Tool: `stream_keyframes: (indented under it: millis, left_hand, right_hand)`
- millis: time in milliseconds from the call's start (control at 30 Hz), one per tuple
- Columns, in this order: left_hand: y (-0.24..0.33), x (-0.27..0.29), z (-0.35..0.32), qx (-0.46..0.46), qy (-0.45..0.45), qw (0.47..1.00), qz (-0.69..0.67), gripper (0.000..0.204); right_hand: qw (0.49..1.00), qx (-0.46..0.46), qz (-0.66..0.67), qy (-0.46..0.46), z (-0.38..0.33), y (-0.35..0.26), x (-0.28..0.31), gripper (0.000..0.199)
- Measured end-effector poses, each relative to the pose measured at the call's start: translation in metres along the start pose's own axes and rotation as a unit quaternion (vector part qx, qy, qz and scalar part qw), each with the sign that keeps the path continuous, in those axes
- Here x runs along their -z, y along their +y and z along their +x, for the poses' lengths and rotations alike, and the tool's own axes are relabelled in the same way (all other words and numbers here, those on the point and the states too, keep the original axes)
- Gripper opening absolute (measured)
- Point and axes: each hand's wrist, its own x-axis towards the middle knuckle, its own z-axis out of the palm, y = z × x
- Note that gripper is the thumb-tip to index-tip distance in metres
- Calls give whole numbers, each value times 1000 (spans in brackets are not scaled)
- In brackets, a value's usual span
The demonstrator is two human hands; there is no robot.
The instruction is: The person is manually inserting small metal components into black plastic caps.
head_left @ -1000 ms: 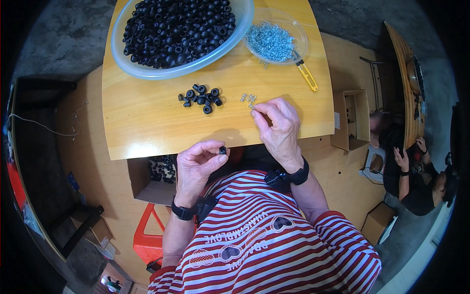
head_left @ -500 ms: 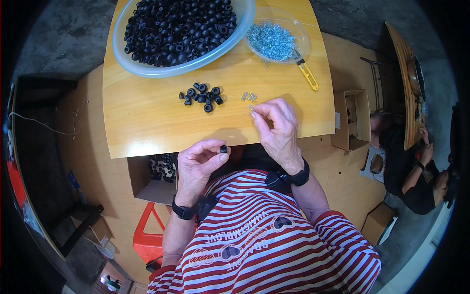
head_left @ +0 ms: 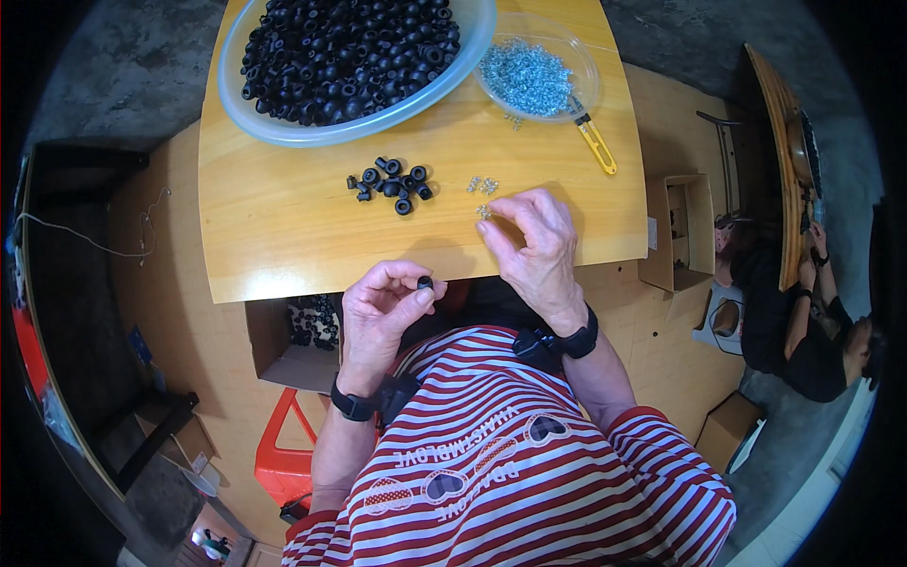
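My left hand (head_left: 380, 307) is closed at the table's near edge, with a small black rubber cap (head_left: 425, 283) pinched between thumb and fingers, its round opening turned up. On the tabletop, the thumb and index finger of my right hand (head_left: 534, 236) close around a tiny clear, shiny piece (head_left: 483, 213); its exact shape is too small to make out. Just beyond those fingertips lies a little group of similar shiny pieces (head_left: 484, 185). Left of it, several loose black rubber caps (head_left: 391, 188) sit in a cluster on the wood.
A large translucent basin (head_left: 312, 138) full of black caps stands at the far left of the table (head_left: 283, 227). Beside it are a shallow clear dish (head_left: 588, 71) of shiny pieces and a yellow utility knife (head_left: 596, 146). Cardboard boxes (head_left: 694, 231) flank the table; another person (head_left: 803, 345) sits at right.
My left hand has shifted slightly, tilting the black cap so its opening shows more. The right thumb and index finger are a little farther apart at the tiny piece. The other person has moved.
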Motion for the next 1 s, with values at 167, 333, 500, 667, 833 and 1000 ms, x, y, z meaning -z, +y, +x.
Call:
stream_keyframes:
  millis: [167,333,500,667,833,1000]
  left_hand:
    - [-2,1,1,-3,-11,1000,0,23]
    - [0,-2,1,16,-4,999,30,22]
    - [-1,-2,2,7,-12,1000,26,22]
    - [-2,-2,2,4,-11,1000,21,21]
    - [-1,-3,2,12,-11,999,34,21]
    - [-2,-2,2,18,-10,999,32,21]
  right_hand:
    - [1000,1,6,14,-1,2,-3,18]
    - [1000,8,10,20,0,1,-3,14]
    - [1000,5,-1,15,0,2,-3,15]
    - [1000,12,-7,3,2,2,-1,22]
    - [999,12,-26,-31,4,-1,3,28]
    - [999,2,-27,-36,6,-3,4,28]
